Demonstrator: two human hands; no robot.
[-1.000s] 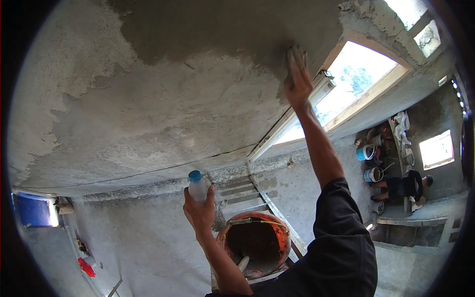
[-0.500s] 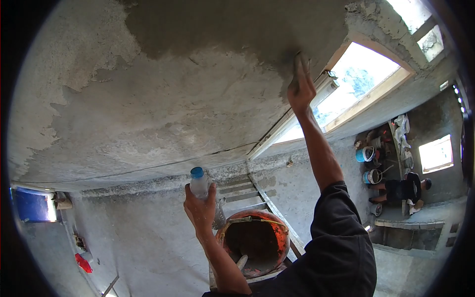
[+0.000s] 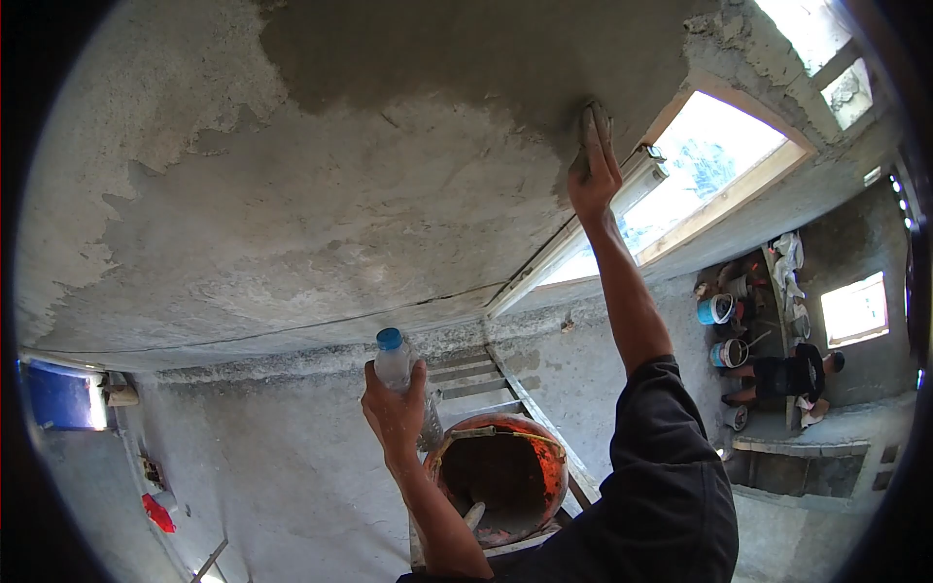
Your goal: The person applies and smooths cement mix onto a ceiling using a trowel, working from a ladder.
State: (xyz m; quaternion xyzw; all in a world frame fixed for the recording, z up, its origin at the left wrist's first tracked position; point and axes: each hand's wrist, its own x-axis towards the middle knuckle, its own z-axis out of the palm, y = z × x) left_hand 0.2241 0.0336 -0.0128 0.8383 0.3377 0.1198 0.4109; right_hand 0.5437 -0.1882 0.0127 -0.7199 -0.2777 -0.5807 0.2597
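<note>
My left hand [image 3: 397, 408] is wrapped round a clear plastic bottle [image 3: 393, 367] with a blue cap, held upright. Up by the window, my right hand [image 3: 595, 170] lies against the wall [image 3: 330, 214], fingers together over a flat greyish thing whose kind I cannot make out. Darker, wet-looking plaster [image 3: 437, 49] covers the upper wall and reaches my right fingertips. Below the bottle stands a worn orange bucket [image 3: 557, 476] with a wire handle; a pale tool handle [image 3: 475, 513] sticks out of its dark inside.
A ladder [image 3: 525, 394] rises behind the bucket. Right of my hand is a wood-framed window [image 3: 724, 209]. Another person [image 3: 789, 374] bends at the far right, near several buckets, including a blue-and-white one [image 3: 716, 308]. A red item [image 3: 157, 513] lies at lower left.
The view has shifted very slightly. My right hand stays on nearly the same patch of wall, its fingers turned a little. My left hand still holds the bottle.
</note>
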